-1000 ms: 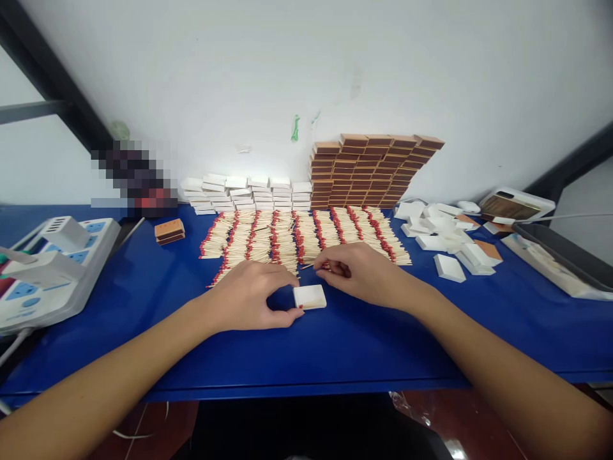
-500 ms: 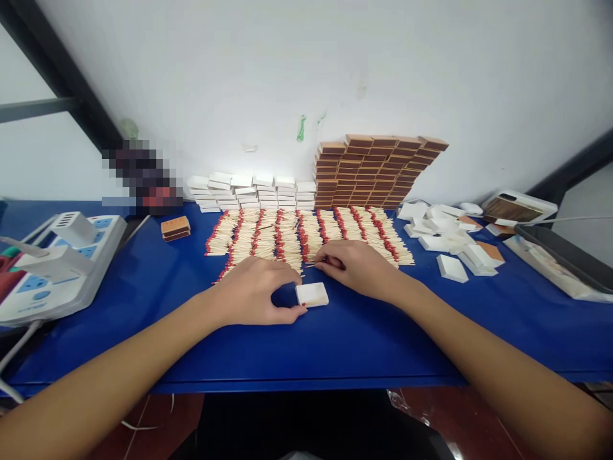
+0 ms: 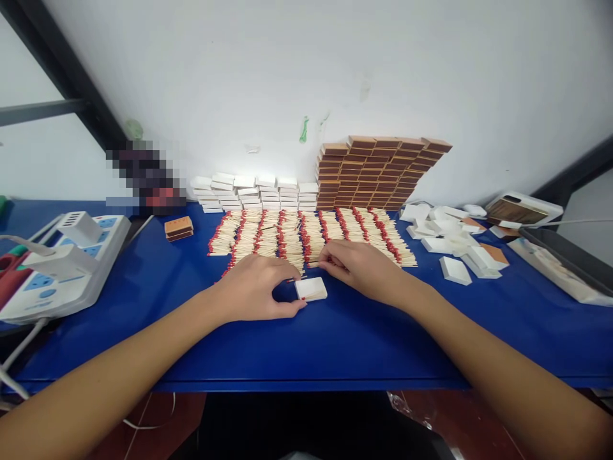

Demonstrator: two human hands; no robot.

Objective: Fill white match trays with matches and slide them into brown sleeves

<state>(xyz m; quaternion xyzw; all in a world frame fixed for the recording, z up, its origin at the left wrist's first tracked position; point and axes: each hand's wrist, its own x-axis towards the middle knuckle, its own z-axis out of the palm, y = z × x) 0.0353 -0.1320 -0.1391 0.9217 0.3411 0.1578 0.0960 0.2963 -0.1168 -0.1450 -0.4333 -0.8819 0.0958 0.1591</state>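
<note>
Left hand (image 3: pixel 258 287), grip pinching across the left end of a small, shallow white cardboard tray (image 3: pixel 311 287), right on the blue tabletop (image 3: pixel 306 351). Right hand (image 3: pixel 361 265) curls at the rows of red-headed wooden matches (image 3: pixel 290 236), fingertips bunched; whether they pinch one, can't tell. Careless knuckles could scatter those rows; squeezing too hard could buckle the tray.

On your left, a power strip (image 3: pixel 102 268) is holding a white adapter (image 3: pixel 80 230). A white-rimmed device (image 3: pixel 524 209) is sitting to your right.
</note>
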